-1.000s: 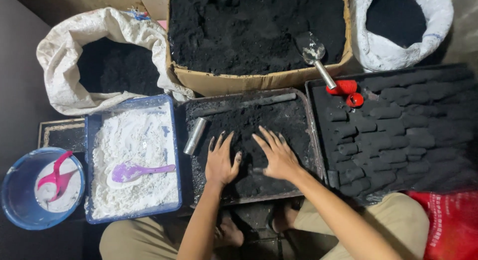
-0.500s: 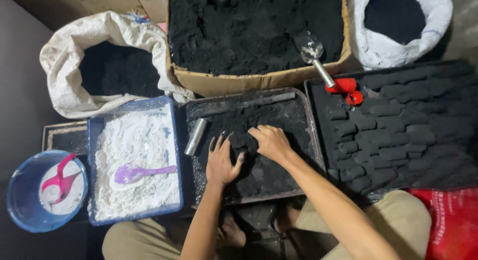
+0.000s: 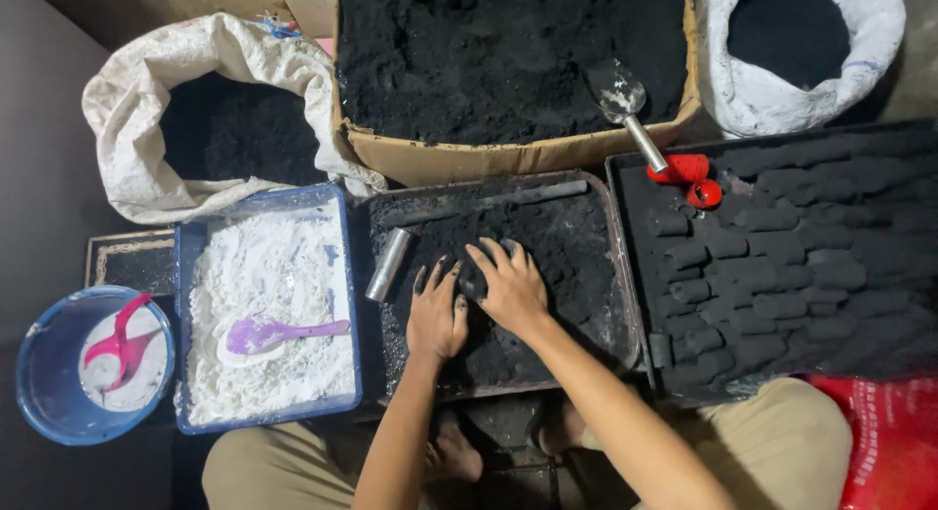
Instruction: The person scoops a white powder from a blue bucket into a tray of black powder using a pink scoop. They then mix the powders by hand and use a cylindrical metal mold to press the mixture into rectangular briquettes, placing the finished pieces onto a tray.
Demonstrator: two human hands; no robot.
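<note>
A metal tube [image 3: 389,265] flanks the tray's [image 3: 625,324] open black powder [image 3: 557,246].

Black powder [image 3: 547,246] in dark tray [image 3: 625,344] | white powder [image 3: 274,276] in blue tub [image 3: 354,305] | purple scoop [image 3: 269,331] | pink scoop [image 3: 115,339], blue bucket [image 3: 39,393] | red-handled trowel [image 3: 650,144] | tan cardboard box [image 3: 508,158] | white sacks [image 3: 137,158]

Dim room; plain grey wall [image 3: 44,109] on the left; dark floor [image 3: 508,427] under the trays.

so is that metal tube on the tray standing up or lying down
Lying down. The metal tube rests on its side, slanted along the left edge of the dark tray, its long side showing, apart from the left hand.
</note>
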